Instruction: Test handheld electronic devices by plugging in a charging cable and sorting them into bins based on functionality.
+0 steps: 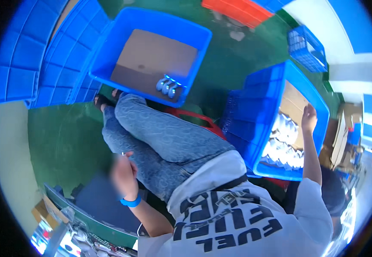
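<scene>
My left hand point(126, 176), with a blue band point(131, 201) at the wrist, is raised beside my thigh. Its fingers are curled, and a small shiny bit shows at the fingertips; the hand is partly blurred, so I cannot make out what it is. At the right, my right hand point(309, 118) reaches over a blue crate point(254, 112), its fingers bunched next to a cardboard sheet point(292, 99). Whatever they hold is hidden. Below that hand, many shiny metal parts point(282, 145) lie packed in rows in the crate.
Ahead of my knees stands a blue bin point(102, 55) lined with cardboard point(154, 53), several shiny rounded metal parts point(167, 87) in its near corner. Stacked blue crates point(16, 55) rise at the left. A red crate point(239, 12) and a blue basket point(306, 48) stand farther back.
</scene>
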